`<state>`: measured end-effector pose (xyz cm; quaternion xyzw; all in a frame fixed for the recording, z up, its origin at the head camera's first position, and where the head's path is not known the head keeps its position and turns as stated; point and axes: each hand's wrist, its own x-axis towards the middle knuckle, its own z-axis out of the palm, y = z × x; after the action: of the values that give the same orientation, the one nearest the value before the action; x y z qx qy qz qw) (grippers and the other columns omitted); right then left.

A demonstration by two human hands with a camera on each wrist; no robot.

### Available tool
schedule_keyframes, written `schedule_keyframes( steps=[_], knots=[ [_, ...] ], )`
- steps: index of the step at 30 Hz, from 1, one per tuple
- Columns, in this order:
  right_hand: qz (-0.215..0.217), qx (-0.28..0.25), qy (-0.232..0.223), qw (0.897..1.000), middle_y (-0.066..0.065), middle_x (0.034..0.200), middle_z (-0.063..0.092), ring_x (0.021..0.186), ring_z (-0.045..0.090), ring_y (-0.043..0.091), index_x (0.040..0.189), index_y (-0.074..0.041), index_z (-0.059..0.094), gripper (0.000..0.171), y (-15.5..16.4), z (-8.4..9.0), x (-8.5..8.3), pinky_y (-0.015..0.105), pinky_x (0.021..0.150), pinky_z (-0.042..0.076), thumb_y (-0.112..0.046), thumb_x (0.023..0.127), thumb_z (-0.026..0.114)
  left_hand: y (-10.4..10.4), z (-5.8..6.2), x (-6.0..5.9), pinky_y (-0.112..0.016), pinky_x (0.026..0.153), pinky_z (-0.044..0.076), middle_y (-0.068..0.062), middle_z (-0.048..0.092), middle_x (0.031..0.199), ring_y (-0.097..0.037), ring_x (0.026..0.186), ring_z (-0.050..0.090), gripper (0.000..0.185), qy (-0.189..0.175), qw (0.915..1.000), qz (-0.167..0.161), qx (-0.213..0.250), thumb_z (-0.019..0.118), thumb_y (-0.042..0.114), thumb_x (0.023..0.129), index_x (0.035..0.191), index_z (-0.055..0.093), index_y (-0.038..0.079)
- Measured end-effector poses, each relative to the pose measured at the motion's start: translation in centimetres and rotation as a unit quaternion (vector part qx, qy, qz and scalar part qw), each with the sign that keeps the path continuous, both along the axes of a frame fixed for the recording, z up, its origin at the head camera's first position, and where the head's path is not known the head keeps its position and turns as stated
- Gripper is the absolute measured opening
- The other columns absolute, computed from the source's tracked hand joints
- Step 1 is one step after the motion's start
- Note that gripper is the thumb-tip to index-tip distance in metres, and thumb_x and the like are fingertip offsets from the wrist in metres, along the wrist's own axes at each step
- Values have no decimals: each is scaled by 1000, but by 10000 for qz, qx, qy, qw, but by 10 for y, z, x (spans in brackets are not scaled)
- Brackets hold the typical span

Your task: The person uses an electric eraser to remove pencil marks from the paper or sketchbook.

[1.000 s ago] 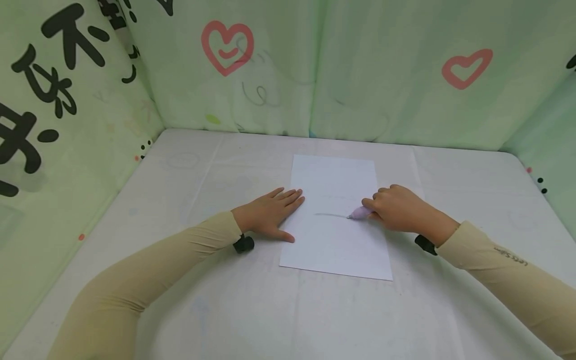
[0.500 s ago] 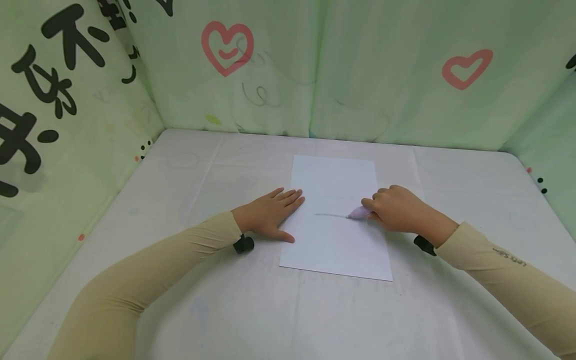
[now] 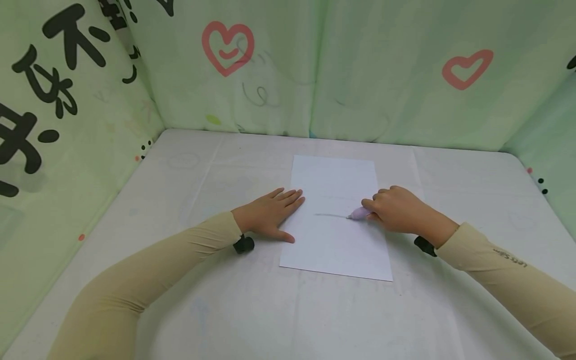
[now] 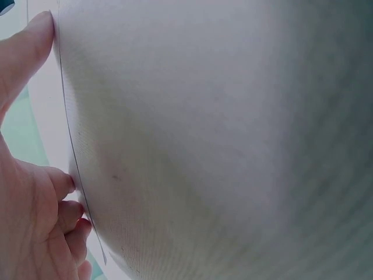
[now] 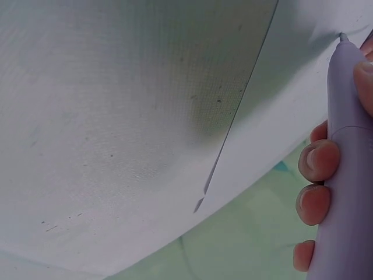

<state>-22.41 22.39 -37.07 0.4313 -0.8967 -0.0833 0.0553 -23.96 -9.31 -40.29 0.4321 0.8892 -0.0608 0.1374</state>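
Note:
A white sheet of paper point(image 3: 333, 255) lies on the table. My left hand point(image 3: 271, 212) rests flat at its left edge, with the fingers spread and the thumb on the paper; the left wrist view shows the thumb point(image 4: 26, 55) and fingertips along that edge. My right hand point(image 3: 398, 209) grips a thick lilac pen point(image 3: 360, 213), fingers wrapped around its barrel. The pen's narrow grey tip is at the right end of a short grey line point(image 3: 330, 215) on the paper. In the right wrist view, the pen point(image 5: 347, 175) slants toward the sheet.
A white cloth covers the table point(image 3: 216, 310). Pale green curtains point(image 3: 360, 75) with hearts and black lettering stand along the back and both sides. Dark wrist cameras sit under the left wrist point(image 3: 243, 244) and right wrist point(image 3: 425, 245).

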Motion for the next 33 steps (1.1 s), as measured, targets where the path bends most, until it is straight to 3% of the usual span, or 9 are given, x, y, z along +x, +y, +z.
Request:
schedule_keyframes(
  steps=[33],
  knots=[
    [-7,-42,75,10000,1,55,47,53,46,16,76,-11,53,21,-1,-1,0,29,49,37,-13,78,73,0,1,0,-39,121,4,-9,5,160,-22,148,8,100,-29,10000,0,46,46,70,84,152,6,7]
  ],
)
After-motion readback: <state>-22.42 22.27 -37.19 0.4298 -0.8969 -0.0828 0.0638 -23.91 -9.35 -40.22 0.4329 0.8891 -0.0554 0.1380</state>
